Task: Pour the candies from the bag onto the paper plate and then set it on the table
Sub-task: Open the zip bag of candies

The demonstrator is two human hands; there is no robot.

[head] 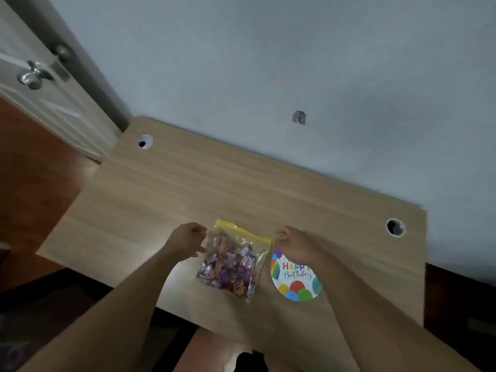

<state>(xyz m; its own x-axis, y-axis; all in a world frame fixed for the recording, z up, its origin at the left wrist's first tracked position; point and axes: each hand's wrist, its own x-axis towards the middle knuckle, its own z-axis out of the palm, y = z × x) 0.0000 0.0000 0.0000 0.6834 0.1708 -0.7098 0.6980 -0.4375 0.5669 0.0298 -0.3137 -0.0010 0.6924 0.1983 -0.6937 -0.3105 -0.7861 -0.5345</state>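
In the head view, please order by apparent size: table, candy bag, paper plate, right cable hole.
1. table
2. candy bag
3. paper plate, partly hidden by the right hand
4. right cable hole

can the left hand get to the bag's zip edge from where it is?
Probably yes. The left hand sits beside the bag, near the yellow zip strip; nothing lies between them. Whether its fingers already touch the bag is unclear.

Bare table beyond bag (plate beside)
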